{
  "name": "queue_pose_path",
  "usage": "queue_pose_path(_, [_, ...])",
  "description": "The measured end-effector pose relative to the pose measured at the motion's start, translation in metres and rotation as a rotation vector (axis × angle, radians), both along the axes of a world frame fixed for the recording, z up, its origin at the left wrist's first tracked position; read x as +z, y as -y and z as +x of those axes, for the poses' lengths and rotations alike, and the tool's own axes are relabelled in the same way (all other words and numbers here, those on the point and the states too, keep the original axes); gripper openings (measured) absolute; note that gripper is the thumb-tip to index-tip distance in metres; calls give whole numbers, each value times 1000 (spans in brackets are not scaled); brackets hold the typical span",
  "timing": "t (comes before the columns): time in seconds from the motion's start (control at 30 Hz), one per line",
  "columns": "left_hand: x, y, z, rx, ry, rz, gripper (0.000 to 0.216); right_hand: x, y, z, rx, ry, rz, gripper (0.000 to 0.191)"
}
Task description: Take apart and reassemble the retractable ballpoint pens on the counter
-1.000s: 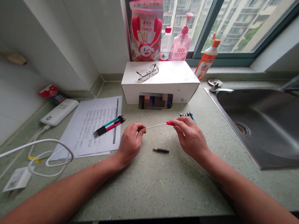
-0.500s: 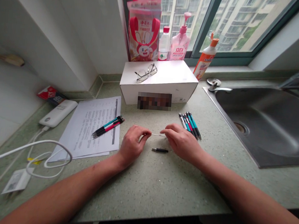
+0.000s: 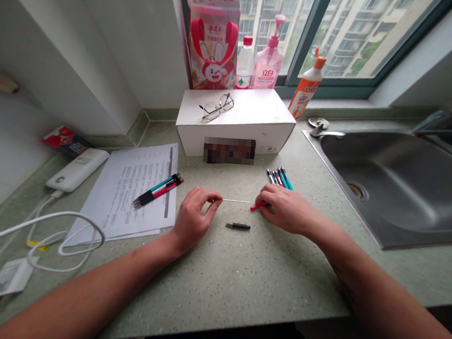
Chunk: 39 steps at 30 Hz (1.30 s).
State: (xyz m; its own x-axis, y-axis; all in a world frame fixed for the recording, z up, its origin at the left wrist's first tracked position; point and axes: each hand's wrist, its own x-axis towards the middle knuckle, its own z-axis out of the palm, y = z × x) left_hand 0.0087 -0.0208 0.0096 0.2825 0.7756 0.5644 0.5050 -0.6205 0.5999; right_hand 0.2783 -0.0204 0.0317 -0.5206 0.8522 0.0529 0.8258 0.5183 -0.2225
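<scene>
Between the thumb and fingertips of my left hand [image 3: 195,215] is a thin white pen refill [image 3: 236,201], pointing right. My right hand [image 3: 288,209] is closed around a red pen barrel [image 3: 257,206], whose end sticks out toward the refill's tip. A small gap separates the two. On the counter just below lies a black pen grip section [image 3: 238,225] with a metallic tip. Several pens [image 3: 283,176] lie side by side behind my right hand, partly covered by it. To the left, a few blue and red pens [image 3: 158,190] rest on printed sheets [image 3: 120,183].
A white box [image 3: 233,116] with eyeglasses [image 3: 217,108] on top stands at the back. Bottles [image 3: 267,69] and a pink bag [image 3: 213,50] are behind it. The sink [image 3: 395,186] is at right. A power bank [image 3: 78,168] and white cable [image 3: 68,215] lie at left.
My right hand has drawn away to the right, and the red barrel now shows in its fingers. More of the refill is exposed. The whole view has shifted slightly.
</scene>
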Motion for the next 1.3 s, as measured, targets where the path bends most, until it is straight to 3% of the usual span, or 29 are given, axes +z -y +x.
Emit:
queue_pose_path(0.27, [0,0,0,12,29,16,3,0,-3,-2,-89,-38,29,5])
queue_pose_path(0.73, [2,2,-1,22,99,42,4,2,2,-9,-16,-151,30,5])
queue_pose_path(0.9, [2,5,1,-79,106,-25,3,0,7,-16,41,-241,106,5])
queue_pose_path(1.03, [-1,5,2,-136,136,-157,53,-2,9,-21,71,-323,116,12])
queue_pose_path(1.1, [-2,4,2,-148,74,-160,61,-1,10,-21,51,-353,141,22])
queue_pose_path(1.2, [-3,3,4,-248,-140,-59,39,1,10,-21,3,-354,205,32])
queue_pose_path(1.3, [-4,4,6,-346,-351,42,19,3,10,-20,-7,-352,231,30])
